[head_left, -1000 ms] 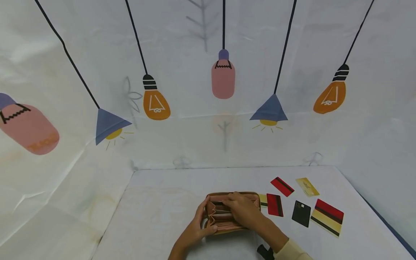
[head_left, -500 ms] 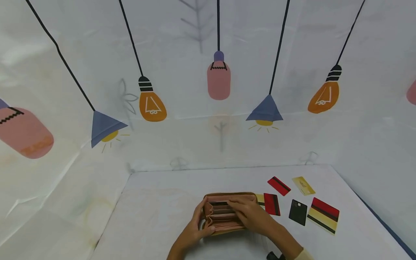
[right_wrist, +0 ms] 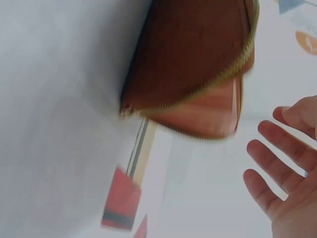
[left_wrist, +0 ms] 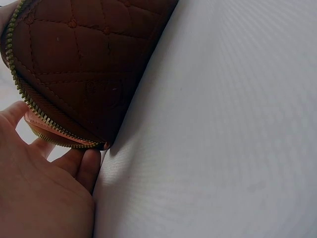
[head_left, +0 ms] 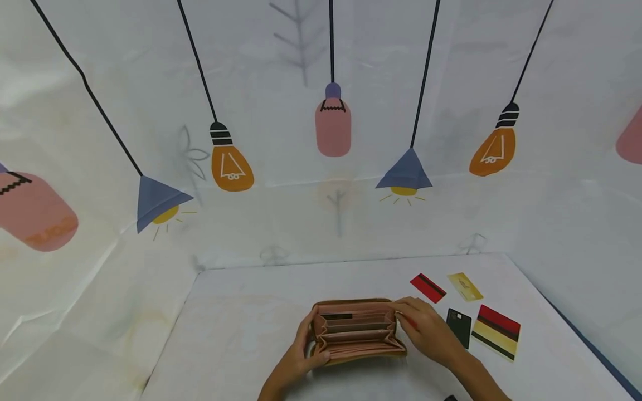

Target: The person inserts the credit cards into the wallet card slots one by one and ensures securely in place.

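A brown zip-around wallet (head_left: 353, 337) stands unzipped on the white table, its pink compartments facing up. My left hand (head_left: 297, 356) grips its left end, thumb on the near side and fingers on the far side. The quilted outside and brass zip (left_wrist: 42, 116) show in the left wrist view. A dark card (head_left: 337, 316) sticks out of a slot at the back left of the wallet. My right hand (head_left: 426, 331) is at the wallet's far right corner; in the right wrist view its fingers (right_wrist: 270, 161) are spread, apart from the wallet and holding nothing.
Right of the wallet lie a red card (head_left: 428, 288), a gold card (head_left: 465, 287), a black card (head_left: 458, 327) and red and yellow striped cards (head_left: 496, 332). Another red card (right_wrist: 120, 201) shows in the right wrist view, mostly hidden by my right hand in the head view.
My right hand has come out of the wallet's compartments and moved right to its far corner, now covering the nearby red card. The left hand keeps its hold. The head view has shifted slightly.
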The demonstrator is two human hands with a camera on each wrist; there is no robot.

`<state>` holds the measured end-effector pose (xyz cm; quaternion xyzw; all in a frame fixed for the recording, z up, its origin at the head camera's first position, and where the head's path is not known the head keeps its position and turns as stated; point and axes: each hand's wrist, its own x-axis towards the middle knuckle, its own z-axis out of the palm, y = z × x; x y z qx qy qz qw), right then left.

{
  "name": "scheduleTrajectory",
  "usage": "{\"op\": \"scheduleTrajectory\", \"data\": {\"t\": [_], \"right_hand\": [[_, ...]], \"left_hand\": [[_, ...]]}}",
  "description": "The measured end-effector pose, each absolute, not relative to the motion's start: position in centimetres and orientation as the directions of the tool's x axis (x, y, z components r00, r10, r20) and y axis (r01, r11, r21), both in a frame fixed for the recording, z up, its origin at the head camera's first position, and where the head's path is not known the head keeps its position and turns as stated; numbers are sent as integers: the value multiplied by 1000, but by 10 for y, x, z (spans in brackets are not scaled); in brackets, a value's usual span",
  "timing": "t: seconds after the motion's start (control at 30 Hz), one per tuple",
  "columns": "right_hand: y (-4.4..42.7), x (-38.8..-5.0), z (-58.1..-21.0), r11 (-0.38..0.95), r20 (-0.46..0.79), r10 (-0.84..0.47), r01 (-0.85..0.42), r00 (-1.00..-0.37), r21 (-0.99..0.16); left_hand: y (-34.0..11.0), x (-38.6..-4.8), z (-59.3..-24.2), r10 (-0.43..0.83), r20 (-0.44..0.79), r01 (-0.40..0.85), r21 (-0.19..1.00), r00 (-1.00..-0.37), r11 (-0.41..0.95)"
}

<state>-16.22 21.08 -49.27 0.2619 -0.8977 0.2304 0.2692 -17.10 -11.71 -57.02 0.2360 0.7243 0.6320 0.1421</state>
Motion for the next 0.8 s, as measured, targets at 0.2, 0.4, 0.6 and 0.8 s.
{"op": "scheduleTrajectory", "data": {"t": [0.2,0.4,0.6,0.8], "right_hand": [[239,-156,-494,797,584,-273,-520,-765,-308],[270,-149,-501,846,548,-205,-429,-811,-318],[299,-142,-509,880,426,-85,-268,-900,-391],[323,-136,-516,891,314,35,-113,-949,-440]], "left_hand": [[-117,-173,-574,528,133,203,976,-839,76],[-116,-173,-575,529,125,192,979,-839,72],[-116,-171,-572,507,92,158,983,-857,89],[-116,-174,-572,514,90,167,980,-853,106]]}}
